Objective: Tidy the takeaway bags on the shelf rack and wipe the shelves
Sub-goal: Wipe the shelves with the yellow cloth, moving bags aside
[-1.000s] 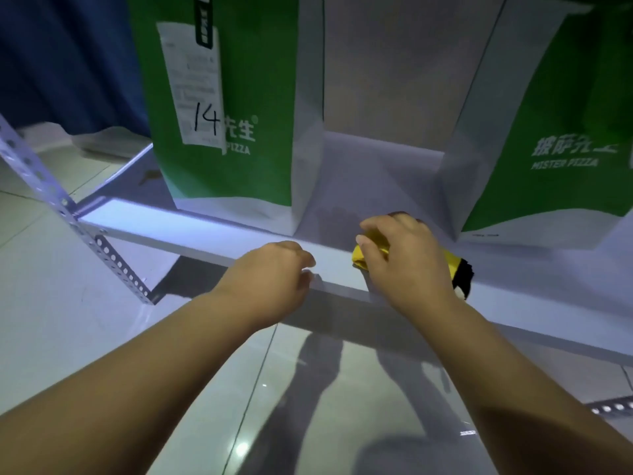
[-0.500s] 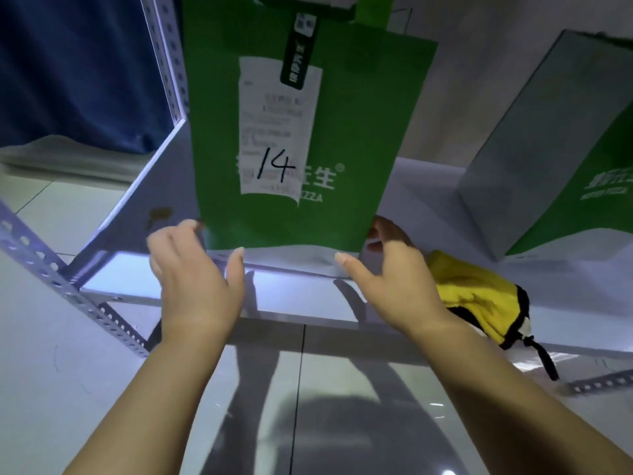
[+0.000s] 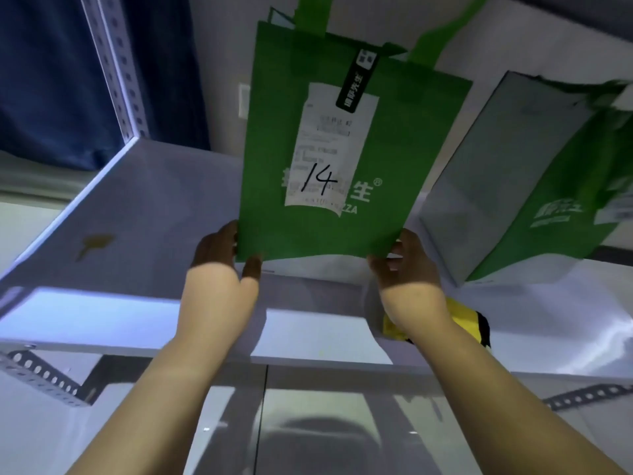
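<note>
Both hands have closed in since a moment ago: my left hand (image 3: 219, 269) and right hand (image 3: 409, 269) now pinch the bottom corners of the green fabric takeaway bag with the white receipt marked 14 (image 3: 325, 159), fingers (image 3: 214, 243) curled behind, thumbs in front. It stands upright mid-shelf on the white shelf board (image 3: 102, 313), left of a second green-and-grey bag (image 3: 513, 186); a crumpled yellow cloth (image 3: 464, 315) lies at the front edge.

A dark blue curtain (image 3: 51, 80) hangs at the top left. Next to it, the wall (image 3: 219, 63) at the back is light grey, and it has a small white plate (image 3: 244, 101) on it. Down below is the floor (image 3: 130, 423). It is shiny grey tile, with thin dark lines between the tiles.
</note>
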The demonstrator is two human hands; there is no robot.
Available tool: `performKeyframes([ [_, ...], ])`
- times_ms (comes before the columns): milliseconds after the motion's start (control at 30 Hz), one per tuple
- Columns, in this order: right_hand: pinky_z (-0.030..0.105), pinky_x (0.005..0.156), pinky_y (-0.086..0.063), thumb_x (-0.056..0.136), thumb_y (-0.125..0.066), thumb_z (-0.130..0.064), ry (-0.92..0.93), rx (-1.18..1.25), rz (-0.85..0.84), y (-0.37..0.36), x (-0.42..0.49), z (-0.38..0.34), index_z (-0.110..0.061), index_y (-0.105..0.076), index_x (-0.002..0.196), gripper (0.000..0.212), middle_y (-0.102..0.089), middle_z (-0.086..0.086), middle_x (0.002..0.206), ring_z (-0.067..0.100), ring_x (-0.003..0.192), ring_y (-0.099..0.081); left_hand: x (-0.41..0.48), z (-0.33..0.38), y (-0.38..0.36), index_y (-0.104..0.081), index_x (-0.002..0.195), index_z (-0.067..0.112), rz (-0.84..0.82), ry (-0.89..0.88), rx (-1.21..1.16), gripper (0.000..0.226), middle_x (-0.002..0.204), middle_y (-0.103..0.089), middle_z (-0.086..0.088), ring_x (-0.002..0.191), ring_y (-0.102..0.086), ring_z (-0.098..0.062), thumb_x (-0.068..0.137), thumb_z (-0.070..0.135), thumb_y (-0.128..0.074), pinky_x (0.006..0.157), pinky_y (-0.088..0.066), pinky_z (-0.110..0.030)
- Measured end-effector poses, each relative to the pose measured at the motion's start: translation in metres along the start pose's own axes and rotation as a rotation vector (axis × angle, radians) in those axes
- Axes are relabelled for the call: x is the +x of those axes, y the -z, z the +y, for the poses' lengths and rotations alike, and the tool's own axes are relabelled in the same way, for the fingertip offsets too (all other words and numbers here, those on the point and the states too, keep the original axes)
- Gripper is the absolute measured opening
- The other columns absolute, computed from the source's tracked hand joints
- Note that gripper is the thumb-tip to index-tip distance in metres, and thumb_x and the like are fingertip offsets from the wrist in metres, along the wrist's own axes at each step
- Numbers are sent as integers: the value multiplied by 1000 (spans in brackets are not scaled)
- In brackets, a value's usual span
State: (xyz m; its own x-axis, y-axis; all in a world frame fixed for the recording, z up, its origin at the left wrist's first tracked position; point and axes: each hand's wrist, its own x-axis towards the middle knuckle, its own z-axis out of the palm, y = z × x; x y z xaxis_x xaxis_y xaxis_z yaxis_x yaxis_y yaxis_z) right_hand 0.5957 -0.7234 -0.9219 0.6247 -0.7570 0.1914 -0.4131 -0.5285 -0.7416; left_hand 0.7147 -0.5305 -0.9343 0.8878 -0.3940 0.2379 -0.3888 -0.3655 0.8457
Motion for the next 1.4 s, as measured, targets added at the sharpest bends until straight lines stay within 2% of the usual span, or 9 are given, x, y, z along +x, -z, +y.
performKeyframes([
  [133, 42, 90, -50, 84, -67, -27, -66, 25, -83, 19, 13, 15, -22, -45, 123, 45, -62, 1, 116, 23, 99, -62, -6, 9, -17, -39, 140, 14, -118, -18, -1, 54, 134, -51, -10, 123, -49, -26, 89, 14, -58, 102, -42, -42],
  [300, 29, 93, -41, 84, -66, -35, -7, -129, -135, 40, 13, 28, -24, -39, 137, 60, -55, -2, 129, 21, 114, -54, -17, 18, -23, -36, 142, 11, -39, 31, 98, 60, 137, -48, -14, 124, -48, -30, 88, 18, -61, 103, -41, -44],
  [467, 40, 90, -45, 83, -62, -42, 140, -329, -141, 63, -14, 49, -28, -43, 132, 54, -50, 3, 129, 28, 116, -46, -42, 31, -27, -41, 135, 12, 93, 60, 290, 53, 131, -43, -14, 105, -55, -33, 87, 23, -60, 86, -46, -40],
  [567, 43, 92, -43, 84, -54, -52, 201, -499, -268, 73, -30, 63, -35, -46, 130, 50, -48, 3, 130, 30, 115, -44, -62, 35, -32, -47, 128, 13, -7, 22, 470, 44, 126, -44, -10, 97, -54, -31, 88, 26, -59, 77, -42, -36],
  [667, 42, 93, -38, 87, -50, -52, 308, -617, -272, 73, -39, 76, -34, -55, 126, 43, -48, 7, 133, 35, 113, -45, -75, 30, -35, -57, 119, 12, -139, -65, 632, 33, 119, -54, -9, 103, -52, -32, 88, 25, -57, 83, -46, -40],
  [800, 42, 88, -36, 87, -52, -49, 370, -655, -224, 65, -45, 77, -32, -62, 118, 37, -53, 12, 125, 38, 103, -50, -82, 26, -35, -68, 96, 15, -200, -117, 720, 19, 104, -61, -6, 93, -55, -30, 89, 23, -52, 77, -47, -39],
  [1033, 40, 85, -36, 82, -49, -52, 426, -506, -292, 37, -73, 46, -30, -69, 109, 40, -57, 13, 119, 37, 96, -52, -83, 22, -30, -66, 84, 24, -224, -79, 658, 17, 103, -58, 2, 96, -55, -23, 91, 22, -50, 73, -45, -31],
  [1267, 36, 93, -19, 86, -48, -56, 541, -466, -370, -21, -96, -4, -36, -63, 116, 39, -44, 5, 131, 29, 114, -41, -89, -4, 18, -71, 96, 21, -199, -142, 714, 17, 105, -62, 1, 96, -57, -25, 90, 24, -55, 69, -48, -32],
  [1400, 34, 94, -14, 89, -41, -58, 546, -488, -410, -38, -92, -18, -42, -55, 122, 39, -37, -1, 132, 25, 115, -35, -86, -18, 45, -71, 100, 20, -195, -134, 722, 17, 105, -63, 1, 98, -58, -26, 88, 20, -59, 72, -49, -33],
])
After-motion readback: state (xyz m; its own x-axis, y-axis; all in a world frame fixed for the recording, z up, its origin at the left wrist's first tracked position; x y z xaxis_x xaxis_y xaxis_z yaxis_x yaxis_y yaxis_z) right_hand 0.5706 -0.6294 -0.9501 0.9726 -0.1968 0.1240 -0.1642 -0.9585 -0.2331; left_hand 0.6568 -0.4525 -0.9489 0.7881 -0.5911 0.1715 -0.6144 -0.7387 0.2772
